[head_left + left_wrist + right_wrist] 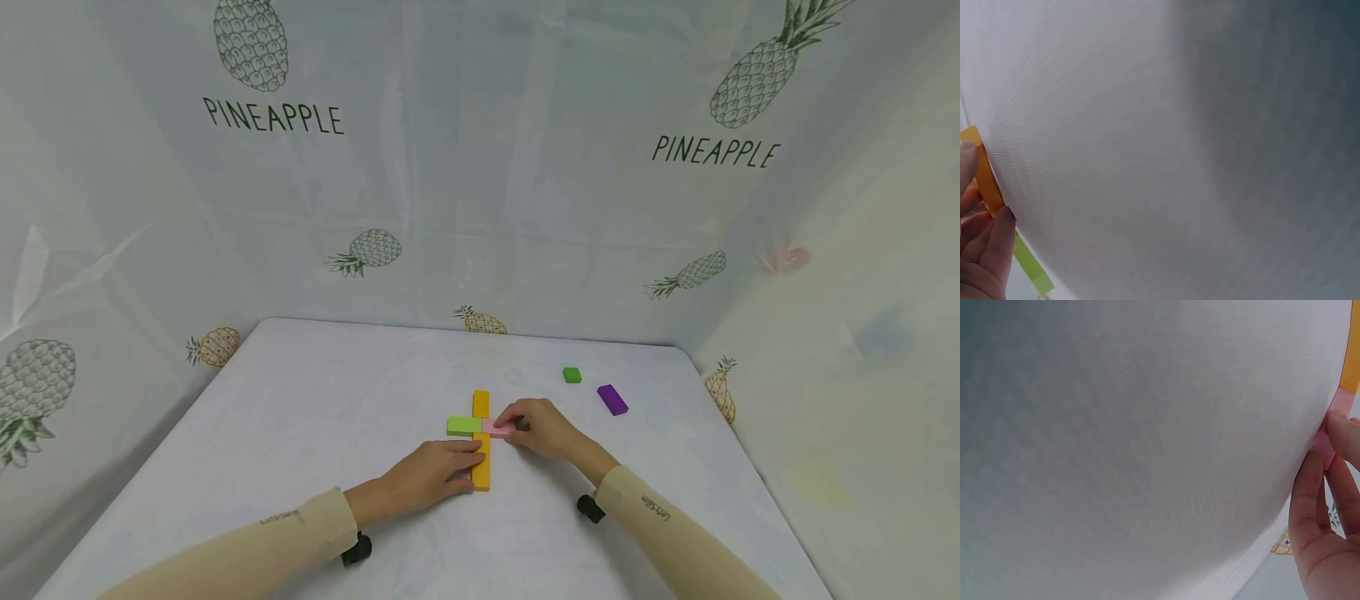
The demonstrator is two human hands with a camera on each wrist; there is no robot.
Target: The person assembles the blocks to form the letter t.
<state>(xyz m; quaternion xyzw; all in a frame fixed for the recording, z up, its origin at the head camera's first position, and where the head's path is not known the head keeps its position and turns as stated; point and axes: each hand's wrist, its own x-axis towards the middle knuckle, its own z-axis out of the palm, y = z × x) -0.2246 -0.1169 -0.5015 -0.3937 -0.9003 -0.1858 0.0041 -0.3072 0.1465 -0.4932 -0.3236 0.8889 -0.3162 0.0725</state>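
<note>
Yellow-orange blocks (482, 477) form an upright bar pointing away from me, crossed by a light green block (463, 426) on the left and a pink block (491, 427) on the right, end to end. Whether the bar is one piece or two is hidden at the crossing. My left hand (431, 477) rests its fingertips on the near orange part, its thumb against the left side. With thumb and fingers my right hand (547, 429) pinches the outer end of the pink block, which touches the orange in the right wrist view.
Beyond my right hand lie a small green block (572, 375) and a purple block (612, 400). A white cloth covers the table (337, 392). Behind it hangs a pineapple-print curtain (480, 183). Black wrist cameras (590, 508) sit under both wrists.
</note>
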